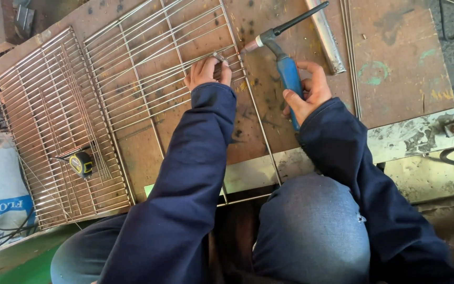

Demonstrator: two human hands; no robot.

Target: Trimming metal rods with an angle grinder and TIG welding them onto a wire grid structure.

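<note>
A brown bench (395,68) carries a wire grid (148,68) at its middle, beside a second grid (43,131) at the left edge bearing a tape measure (81,163). A blue-handled welding torch (285,63) is gripped fully by the right hand (311,92), tip toward the grid's right edge. A wire there is pinched by the closed left hand (206,71).

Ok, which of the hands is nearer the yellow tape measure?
Left. The left hand presses on the wire grid, up and to the right of the tape measure. The right hand grips the blue-handled torch, farther right, beyond the grid's edge.
</note>
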